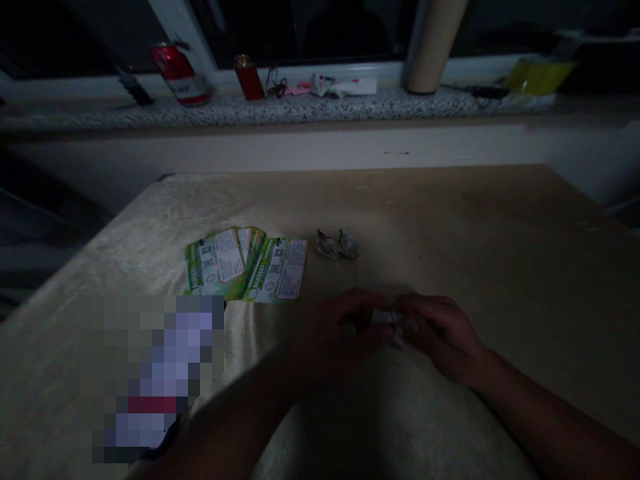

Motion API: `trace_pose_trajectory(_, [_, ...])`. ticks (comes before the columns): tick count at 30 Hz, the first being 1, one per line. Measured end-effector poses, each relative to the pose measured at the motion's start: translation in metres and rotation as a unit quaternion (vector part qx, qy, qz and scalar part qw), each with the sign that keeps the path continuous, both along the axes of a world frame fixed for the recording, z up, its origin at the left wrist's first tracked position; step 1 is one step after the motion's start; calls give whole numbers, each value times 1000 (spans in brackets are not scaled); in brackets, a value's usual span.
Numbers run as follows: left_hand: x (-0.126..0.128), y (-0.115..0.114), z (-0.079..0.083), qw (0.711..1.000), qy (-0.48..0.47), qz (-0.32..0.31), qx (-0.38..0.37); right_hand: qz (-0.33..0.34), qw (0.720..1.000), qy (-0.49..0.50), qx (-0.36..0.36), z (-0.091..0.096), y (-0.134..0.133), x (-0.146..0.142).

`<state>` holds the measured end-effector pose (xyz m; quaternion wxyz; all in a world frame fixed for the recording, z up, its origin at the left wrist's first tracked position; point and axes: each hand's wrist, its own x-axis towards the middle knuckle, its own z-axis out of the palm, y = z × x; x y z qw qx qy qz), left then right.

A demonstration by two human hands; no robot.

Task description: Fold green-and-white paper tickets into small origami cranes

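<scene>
Between my two hands is a small piece of folded printed paper (385, 317), pale with fine print. My left hand (350, 327) pinches its left side, and the fingers of my right hand (440, 333) close on its right side. The hands are dim, so the exact fold is hard to make out. Beyond them on the table lie two small folded paper shapes, a left one (327, 245) and a right one (348, 245), close together. Left of these, several green printed leaflets (277, 270) are fanned out and overlapping.
A blurred-out bright device (170, 367) lies at the left on the table (500, 233). Along the granite windowsill (390, 107) stand a red can (180, 73), a red bottle (249, 78), crumpled paper (345, 85), a cardboard tube (434, 47) and a yellow object (540, 77).
</scene>
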<state>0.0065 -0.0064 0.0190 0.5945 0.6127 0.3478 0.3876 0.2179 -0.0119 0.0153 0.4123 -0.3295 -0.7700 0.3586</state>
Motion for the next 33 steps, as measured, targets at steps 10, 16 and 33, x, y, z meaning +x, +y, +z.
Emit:
trace_pose_trajectory(10, [-2, -3, 4, 993, 69, 77, 65, -61, 994, 45, 72, -4, -2, -1])
trace_pose_trajectory(16, [-4, -2, 7, 983, 90, 70, 146, -45, 995, 34, 85, 2, -1, 0])
trace_pose_trajectory(33, [-15, 1, 16, 994, -12, -98, -53, 64, 990, 115, -53, 10, -1, -2])
